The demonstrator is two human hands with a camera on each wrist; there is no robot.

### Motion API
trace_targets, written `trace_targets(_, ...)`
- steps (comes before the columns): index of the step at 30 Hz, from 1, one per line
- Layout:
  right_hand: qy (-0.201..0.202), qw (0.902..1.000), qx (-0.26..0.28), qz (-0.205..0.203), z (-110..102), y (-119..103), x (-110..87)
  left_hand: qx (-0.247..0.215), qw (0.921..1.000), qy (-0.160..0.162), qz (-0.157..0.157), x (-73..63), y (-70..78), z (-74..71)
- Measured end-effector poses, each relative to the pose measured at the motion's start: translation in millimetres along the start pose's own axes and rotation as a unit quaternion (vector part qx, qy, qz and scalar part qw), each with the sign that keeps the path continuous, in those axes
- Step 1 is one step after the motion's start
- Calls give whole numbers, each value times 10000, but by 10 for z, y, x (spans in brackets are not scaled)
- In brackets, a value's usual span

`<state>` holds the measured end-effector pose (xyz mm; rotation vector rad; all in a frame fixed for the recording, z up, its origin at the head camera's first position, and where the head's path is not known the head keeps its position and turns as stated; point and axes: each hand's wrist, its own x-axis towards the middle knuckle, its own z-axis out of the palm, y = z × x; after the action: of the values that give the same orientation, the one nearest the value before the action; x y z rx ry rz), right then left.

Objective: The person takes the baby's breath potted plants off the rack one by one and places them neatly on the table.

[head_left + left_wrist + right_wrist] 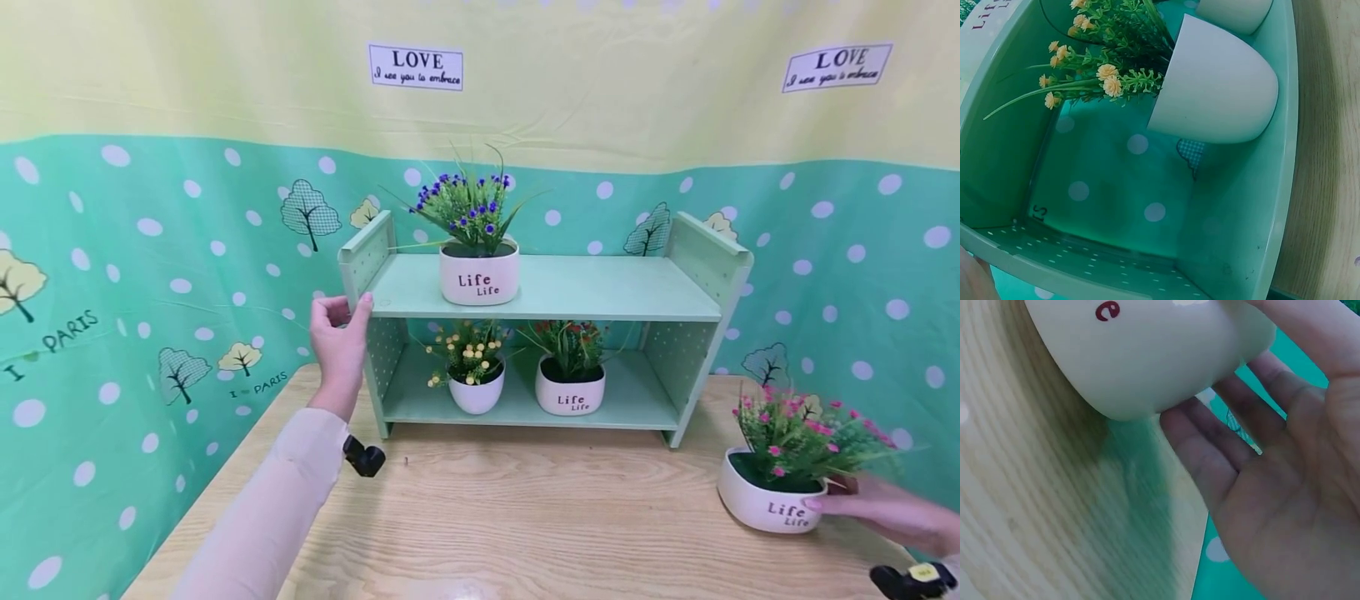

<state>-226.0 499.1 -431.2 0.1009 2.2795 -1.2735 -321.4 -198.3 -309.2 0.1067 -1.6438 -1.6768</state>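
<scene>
My left hand [340, 342] grips the left side panel of a pale green two-tier shelf [622, 287], thumb at the front edge and fingers curled on the outside. At the right of the table, my right hand [873, 507] holds a white oval flowerpot [765, 504] with pink flowers [817, 429], marked "Life". Its thumb lies on the front of the pot, while the other fingers reach round the side and underside in the right wrist view. The pot's base [1129, 406] is close over the wooden table [1035, 531].
A pot with purple flowers [480, 275] stands on the top shelf, left of centre. Below it are a round pot with yellow flowers [477, 392] and an oval pot with red flowers [570, 393]. A polka-dot curtain [187, 283] hangs behind and beside the table.
</scene>
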Motion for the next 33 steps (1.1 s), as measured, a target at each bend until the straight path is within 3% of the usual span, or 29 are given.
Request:
trace_targets(14,-55,9990,413,179,-27,138,-28,-2,10000,-16,-40,2,3,-7)
trace_targets(17,-256,9985,457,126,-39,166,-29,-2,10000,-12,-22,1,4,1)
trace_targets(22,-586,9975,383,-15,-50,231,-26,-23,10000,10,28,0,2,9)
trace_targets(33,-402,9992,-45,51,-14,188,-17,-43,9999,4,106,-1,-7,9)
